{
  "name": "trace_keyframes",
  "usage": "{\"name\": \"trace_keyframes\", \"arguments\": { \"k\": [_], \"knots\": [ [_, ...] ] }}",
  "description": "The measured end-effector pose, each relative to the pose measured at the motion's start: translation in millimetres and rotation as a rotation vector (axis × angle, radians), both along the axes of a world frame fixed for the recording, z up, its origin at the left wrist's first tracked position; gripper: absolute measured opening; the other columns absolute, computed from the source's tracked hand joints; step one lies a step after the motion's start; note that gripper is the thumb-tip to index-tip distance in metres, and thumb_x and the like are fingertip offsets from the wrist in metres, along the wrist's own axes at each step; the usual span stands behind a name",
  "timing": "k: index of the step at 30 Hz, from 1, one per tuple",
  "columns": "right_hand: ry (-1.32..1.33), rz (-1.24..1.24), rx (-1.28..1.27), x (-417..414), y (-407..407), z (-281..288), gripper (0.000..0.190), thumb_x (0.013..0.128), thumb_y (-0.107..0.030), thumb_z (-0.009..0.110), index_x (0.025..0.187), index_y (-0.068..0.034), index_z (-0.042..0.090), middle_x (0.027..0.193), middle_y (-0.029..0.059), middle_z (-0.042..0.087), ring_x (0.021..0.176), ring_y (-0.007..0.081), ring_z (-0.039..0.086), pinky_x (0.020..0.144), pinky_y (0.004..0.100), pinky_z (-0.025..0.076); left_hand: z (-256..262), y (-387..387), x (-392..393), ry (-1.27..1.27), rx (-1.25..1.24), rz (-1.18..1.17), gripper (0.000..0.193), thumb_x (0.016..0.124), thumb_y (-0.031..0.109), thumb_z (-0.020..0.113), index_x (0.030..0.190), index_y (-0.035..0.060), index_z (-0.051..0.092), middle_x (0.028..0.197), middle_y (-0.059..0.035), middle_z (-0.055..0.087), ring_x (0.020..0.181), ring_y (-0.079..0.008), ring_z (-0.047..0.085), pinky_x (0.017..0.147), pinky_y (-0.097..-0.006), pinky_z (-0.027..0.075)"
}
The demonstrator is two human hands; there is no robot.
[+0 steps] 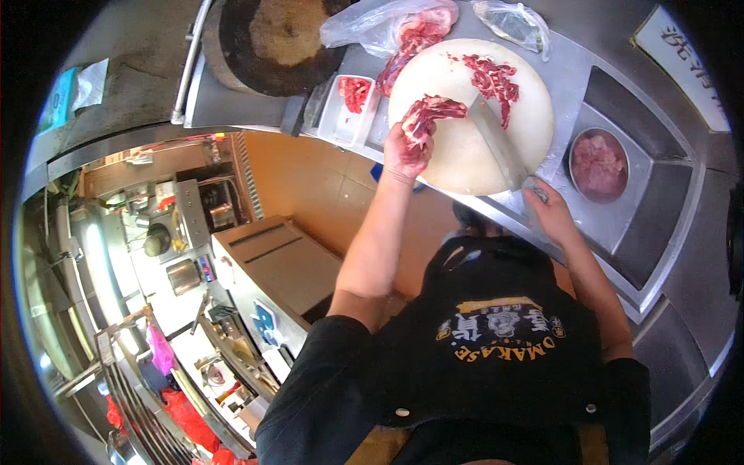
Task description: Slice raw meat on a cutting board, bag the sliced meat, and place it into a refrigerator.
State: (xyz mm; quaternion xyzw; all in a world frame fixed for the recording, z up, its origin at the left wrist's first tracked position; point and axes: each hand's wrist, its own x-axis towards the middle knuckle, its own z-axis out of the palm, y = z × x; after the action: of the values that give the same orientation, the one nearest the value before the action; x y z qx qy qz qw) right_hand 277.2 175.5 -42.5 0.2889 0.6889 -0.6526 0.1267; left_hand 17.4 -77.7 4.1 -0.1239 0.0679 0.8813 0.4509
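My left hand (408,152) grips a piece of raw red meat (430,116) over the left part of a round white cutting board (459,165). In my right hand (546,206) is the handle of a cleaver (497,142), with cloth or wrapping visible at the grip. The wide blade slants across the board, and its far end is near the tip of the held meat; whether they touch I cannot tell. Beyond the blade lies a heap of sliced meat (494,81). A larger piece of meat (407,49) rests at the board's far left edge, partly inside a clear plastic bag (372,29).
Left of the board stands a white plastic tray (343,131) holding small meat pieces. A round wooden chopping block (285,35) is farther left. To the right, a metal bowl (598,165) of pale pink meat sits in a sink (657,192). Another plastic bag (514,26) lies behind the board.
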Motion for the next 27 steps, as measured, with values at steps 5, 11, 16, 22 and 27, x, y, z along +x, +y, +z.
{"name": "trace_keyframes", "arguments": {
  "k": [5, 11, 16, 22, 27],
  "knots": [
    [0.025, 0.008, -0.01, -5, -2, 14, 0.057, 0.099, -0.036, 0.066, 0.14, 0.003, 0.055, 0.121, 0.0177, 0.069, 0.104, 0.0219, 0.067, 0.091, 0.0331, 0.052, 3, 2, 14, -0.019, 0.052, 0.108, 0.039, 0.094, 0.018, 0.056, 0.128, -0.0024, 0.056, 0.118, -0.0158, 0.061, 0.101, -0.0237, 0.057, 0.069, -0.0291, 0.061],
    [0.05, -0.066, -0.126, -5, -4, 13, 0.059, 0.099, -0.036, 0.066, 0.143, 0.001, 0.051, 0.1, 0.0123, 0.071, 0.064, 0.014, 0.065, 0.057, 0.0308, 0.053, 14, 9, 12, -0.084, 0.045, 0.12, 0.035, 0.096, 0.015, 0.05, 0.124, -0.0059, 0.056, 0.113, -0.0172, 0.062, 0.094, -0.0251, 0.057, 0.066, -0.0299, 0.06],
    [0.041, 0.018, 0.016, -4, -3, 7, 0.061, 0.096, -0.034, 0.069, 0.143, 0.001, 0.052, 0.122, 0.0204, 0.069, 0.107, 0.0263, 0.068, 0.093, 0.0361, 0.053, 15, 7, 11, -0.09, 0.045, 0.097, 0.036, 0.096, 0.014, 0.049, 0.124, -0.0068, 0.055, 0.111, -0.0177, 0.063, 0.095, -0.0253, 0.058, 0.065, -0.0303, 0.061],
    [0.133, 0.242, 0.058, -4, 0, 42, 0.068, 0.089, -0.019, 0.068, 0.149, 0.001, 0.044, 0.142, 0.0231, 0.057, 0.13, 0.0296, 0.056, 0.108, 0.0362, 0.043, -38, -57, 22, 1.132, -1.566, -0.21, 0.025, 0.092, 0.008, 0.064, 0.116, 0.0024, 0.062, 0.104, -0.0128, 0.066, 0.082, -0.0217, 0.065, 0.073, -0.0337, 0.054],
    [0.108, 0.236, 0.081, 7, -7, 51, 0.068, 0.088, -0.014, 0.066, 0.151, -0.002, 0.043, 0.144, 0.0226, 0.055, 0.133, 0.0293, 0.054, 0.11, 0.0364, 0.042, -20, -36, 46, 1.928, -1.853, 0.048, 0.023, 0.088, 0.009, 0.069, 0.11, 0.0012, 0.068, 0.109, -0.0145, 0.066, 0.099, -0.0303, 0.064, 0.088, -0.0398, 0.052]
  ]
}}
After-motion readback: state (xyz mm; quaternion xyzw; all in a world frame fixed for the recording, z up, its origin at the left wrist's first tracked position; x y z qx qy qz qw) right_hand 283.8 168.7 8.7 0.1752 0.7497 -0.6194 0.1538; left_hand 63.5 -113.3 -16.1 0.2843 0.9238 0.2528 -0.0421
